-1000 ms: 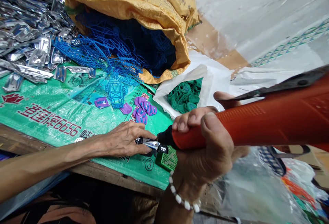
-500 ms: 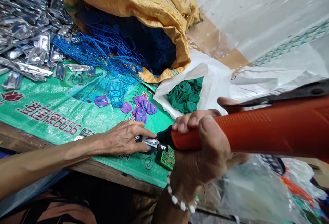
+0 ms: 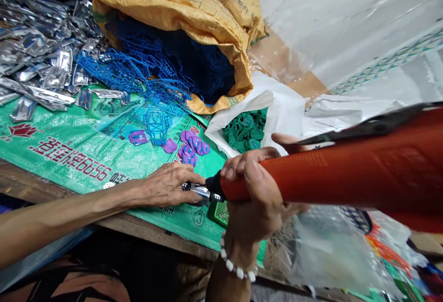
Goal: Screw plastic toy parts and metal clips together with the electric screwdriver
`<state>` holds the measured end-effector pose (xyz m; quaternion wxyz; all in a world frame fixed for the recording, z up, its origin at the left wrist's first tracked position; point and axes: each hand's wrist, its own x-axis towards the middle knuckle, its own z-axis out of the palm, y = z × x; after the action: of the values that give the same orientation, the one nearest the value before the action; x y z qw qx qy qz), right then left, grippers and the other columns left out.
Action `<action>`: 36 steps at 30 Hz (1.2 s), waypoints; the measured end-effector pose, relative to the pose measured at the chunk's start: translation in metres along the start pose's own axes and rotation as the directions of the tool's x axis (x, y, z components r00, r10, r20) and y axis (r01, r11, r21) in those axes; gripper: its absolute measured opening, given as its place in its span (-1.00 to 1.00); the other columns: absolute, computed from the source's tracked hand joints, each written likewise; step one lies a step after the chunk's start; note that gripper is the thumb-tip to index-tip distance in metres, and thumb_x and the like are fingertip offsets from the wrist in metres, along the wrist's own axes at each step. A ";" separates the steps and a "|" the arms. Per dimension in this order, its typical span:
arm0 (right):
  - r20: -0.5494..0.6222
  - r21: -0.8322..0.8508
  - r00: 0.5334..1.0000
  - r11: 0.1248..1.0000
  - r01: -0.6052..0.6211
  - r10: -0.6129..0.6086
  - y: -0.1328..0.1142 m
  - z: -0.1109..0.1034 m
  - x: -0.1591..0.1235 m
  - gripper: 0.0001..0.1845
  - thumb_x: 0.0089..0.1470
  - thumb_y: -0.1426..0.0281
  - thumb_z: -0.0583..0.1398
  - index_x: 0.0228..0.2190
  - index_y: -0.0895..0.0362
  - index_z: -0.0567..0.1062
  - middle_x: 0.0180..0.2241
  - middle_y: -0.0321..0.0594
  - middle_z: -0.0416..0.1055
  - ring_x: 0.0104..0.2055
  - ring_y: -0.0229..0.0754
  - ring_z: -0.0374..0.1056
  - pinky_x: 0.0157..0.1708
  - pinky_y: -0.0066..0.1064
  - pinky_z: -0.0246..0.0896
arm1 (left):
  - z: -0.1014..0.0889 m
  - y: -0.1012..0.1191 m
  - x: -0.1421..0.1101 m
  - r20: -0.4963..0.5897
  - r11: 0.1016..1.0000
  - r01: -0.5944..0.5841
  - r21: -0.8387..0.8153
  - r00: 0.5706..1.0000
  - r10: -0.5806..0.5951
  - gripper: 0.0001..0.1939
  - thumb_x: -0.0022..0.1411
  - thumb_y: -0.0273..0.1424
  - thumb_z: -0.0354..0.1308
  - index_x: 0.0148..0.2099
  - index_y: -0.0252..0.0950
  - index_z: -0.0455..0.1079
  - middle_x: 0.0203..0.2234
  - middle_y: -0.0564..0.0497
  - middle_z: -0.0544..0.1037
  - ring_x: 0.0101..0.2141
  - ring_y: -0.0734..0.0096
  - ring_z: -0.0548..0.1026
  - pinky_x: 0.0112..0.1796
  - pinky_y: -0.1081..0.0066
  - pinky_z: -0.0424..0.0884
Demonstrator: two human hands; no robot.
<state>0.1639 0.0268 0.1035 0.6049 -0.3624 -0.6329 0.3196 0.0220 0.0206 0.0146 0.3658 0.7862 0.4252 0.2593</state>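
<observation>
My right hand [image 3: 258, 196] is wrapped round a long red power screwdriver [image 3: 346, 172] that lies nearly level, its black tip pointing left. The tip meets a small shiny silver and black part [image 3: 202, 192] that my left hand [image 3: 169, 184] pins to the table with closed fingers. A small green perforated block [image 3: 218, 212] sits just under the tip. A white bead bracelet [image 3: 235, 267] circles my right wrist.
A green woven sheet [image 3: 69, 154] covers the wooden table edge [image 3: 145, 230]. On it lie purple plastic pieces [image 3: 192, 147], blue plastic frames [image 3: 138, 71] spilling from a yellow sack [image 3: 194, 11], silver parts [image 3: 38, 39] at left, and a white bag of green pieces [image 3: 247, 129]. Clear plastic bags [image 3: 332, 251] lie at lower right.
The red screwdriver and my right hand have slid a little to the left and closer over the silver part. My left hand has stayed in place.
</observation>
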 end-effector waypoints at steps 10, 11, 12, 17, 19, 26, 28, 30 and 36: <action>-0.327 0.046 0.944 0.997 0.060 -0.041 -0.003 -0.015 0.031 -0.49 -0.02 0.35 0.42 -0.02 0.12 0.46 -0.54 -0.47 0.38 -0.60 -0.29 0.34 -0.58 -0.42 0.29 | 0.009 -0.010 -0.003 -0.039 0.998 -0.015 0.068 0.999 0.017 -0.53 0.30 -0.17 0.27 0.23 -0.09 0.46 -0.05 -0.07 0.63 0.02 0.05 0.56 0.07 0.11 0.42; -0.338 0.002 0.940 0.999 0.037 -0.035 0.001 -0.020 0.035 -0.45 -0.03 0.30 0.43 -0.01 0.12 0.45 -0.51 -0.46 0.39 -0.59 -0.28 0.35 -0.56 -0.41 0.31 | 0.011 -0.013 -0.004 -0.068 0.996 -0.027 0.090 0.997 0.033 -0.50 0.29 -0.18 0.28 0.25 -0.11 0.44 -0.02 -0.09 0.62 0.03 0.03 0.56 0.06 0.10 0.44; -0.334 -0.039 0.942 0.999 0.006 -0.018 0.006 -0.024 0.037 -0.43 -0.04 0.26 0.44 -0.01 0.11 0.45 -0.47 -0.44 0.42 -0.56 -0.27 0.38 -0.52 -0.38 0.34 | 0.012 -0.016 -0.004 -0.111 0.991 -0.043 0.123 0.992 0.057 -0.47 0.29 -0.19 0.28 0.27 -0.13 0.41 0.00 -0.12 0.61 0.04 0.01 0.56 0.03 0.10 0.47; -0.214 -0.247 0.975 0.963 -0.107 0.053 0.020 -0.038 0.024 -0.33 0.10 0.14 0.33 0.17 0.09 0.33 -0.07 -0.13 0.51 -0.07 -0.09 0.48 -0.01 -0.15 0.38 | 0.011 -0.025 -0.013 -0.370 0.916 -0.223 0.333 0.863 0.344 -0.44 0.36 -0.30 0.17 0.36 -0.24 0.26 0.02 -0.19 0.57 -0.04 0.10 0.59 -0.07 0.16 0.54; -0.218 -0.314 0.974 0.941 -0.130 0.062 0.021 -0.040 0.006 -0.17 0.14 0.12 0.29 0.32 0.04 0.14 0.10 -0.05 0.43 0.04 -0.07 0.42 0.06 -0.12 0.34 | 0.007 -0.023 -0.017 -0.412 0.877 -0.256 0.406 0.806 0.425 -0.36 0.38 -0.36 0.13 0.44 -0.23 0.11 0.10 -0.21 0.51 0.02 0.10 0.55 -0.01 0.14 0.51; 0.073 -0.236 0.866 0.853 -0.466 0.494 0.027 -0.032 -0.041 -0.36 0.13 0.07 0.28 0.14 0.12 0.42 0.06 -0.05 0.49 -0.02 -0.06 0.45 -0.03 -0.25 0.40 | -0.007 -0.010 -0.030 -0.372 0.733 -0.291 0.614 0.713 0.594 -0.24 0.37 -0.55 0.07 0.50 -0.09 -0.10 0.22 -0.22 0.40 0.16 0.11 0.45 0.11 0.11 0.44; 0.105 -0.060 0.828 0.835 -0.548 0.551 0.033 -0.028 -0.044 -0.42 0.04 0.14 0.37 0.06 0.10 0.48 0.04 -0.13 0.52 -0.14 -0.14 0.48 -0.09 -0.31 0.41 | -0.010 -0.010 -0.035 -0.357 0.687 -0.309 0.658 0.675 0.645 -0.25 0.36 -0.60 0.07 0.48 -0.06 -0.03 0.18 -0.19 0.44 0.17 0.15 0.45 0.12 0.16 0.44; 0.113 0.112 0.800 0.792 -0.600 0.589 0.040 -0.024 -0.046 -0.39 -0.03 0.22 0.42 0.06 0.05 0.50 0.06 -0.19 0.51 -0.16 -0.19 0.47 -0.10 -0.36 0.40 | -0.013 -0.012 -0.042 -0.320 0.650 -0.319 0.690 0.671 0.669 -0.31 0.38 -0.61 0.06 0.45 -0.04 0.06 0.16 -0.16 0.47 0.19 0.17 0.44 0.14 0.16 0.43; 0.224 0.212 0.695 0.662 -0.719 0.683 0.052 -0.015 -0.053 -0.35 -0.18 0.43 0.36 0.04 0.05 0.55 0.06 -0.16 0.53 0.08 -0.02 0.43 -0.03 -0.30 0.38 | -0.020 -0.017 -0.065 -0.165 0.559 -0.331 0.760 0.735 0.658 -0.39 0.45 -0.59 -0.03 0.41 0.03 0.14 0.19 -0.07 0.48 0.25 0.24 0.37 0.25 0.14 0.30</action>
<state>0.1827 0.0095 0.0322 0.4393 -0.4672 -0.4280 0.6368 -0.0329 -0.0217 0.0063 -0.1471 0.8728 0.3130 0.3444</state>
